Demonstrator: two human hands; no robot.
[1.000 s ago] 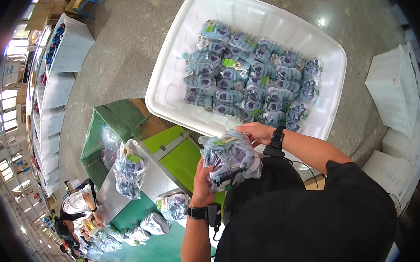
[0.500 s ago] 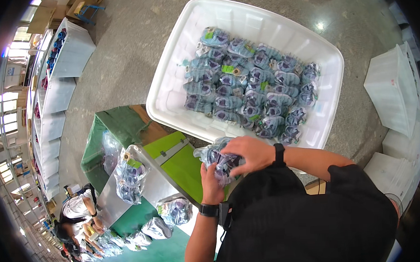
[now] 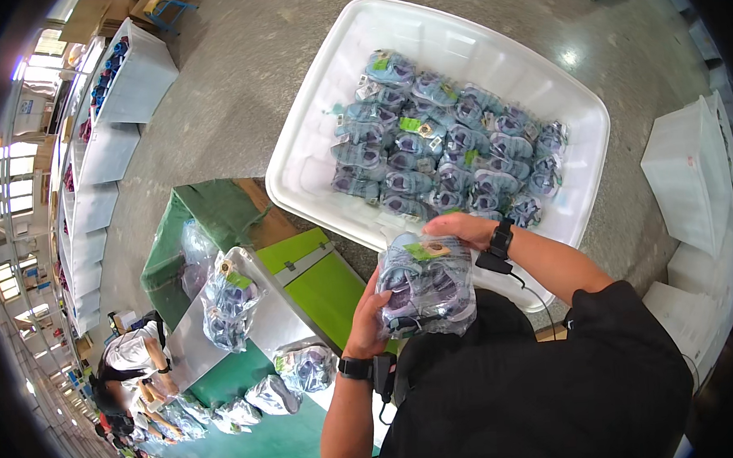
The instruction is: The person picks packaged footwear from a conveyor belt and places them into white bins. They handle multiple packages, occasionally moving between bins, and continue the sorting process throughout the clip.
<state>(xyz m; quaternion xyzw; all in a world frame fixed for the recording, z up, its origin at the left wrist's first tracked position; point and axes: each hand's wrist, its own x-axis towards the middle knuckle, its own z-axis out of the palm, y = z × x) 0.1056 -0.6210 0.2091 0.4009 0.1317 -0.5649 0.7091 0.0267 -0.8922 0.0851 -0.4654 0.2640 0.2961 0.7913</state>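
Observation:
Between my hands is a pair of light blue and purple shoes (image 3: 426,288) in a clear plastic bag, a bright green tag at its upper edge. My left hand (image 3: 366,318) grips the bag's left side, the thumb lying over the front. At the upper right corner, my right hand (image 3: 464,229) is closed on the bag, its fingertips partly hidden behind it. Just beyond stands a large white plastic bin (image 3: 302,141) holding several rows of similar bagged shoes (image 3: 454,162); the bag hangs near its close rim.
Left of me, a green conveyor belt (image 3: 278,441) carries bagged shoes (image 3: 306,369). One bagged pair (image 3: 229,298) rests on the metal end plate, beside a bright green panel (image 3: 315,269). A co-worker (image 3: 137,357) is at the belt's far left. White bins (image 3: 686,158) line both sides.
The bagged shoes have turned so their tagged face shows upward. My right hand has moved from over the front of the bag to its upper right corner.

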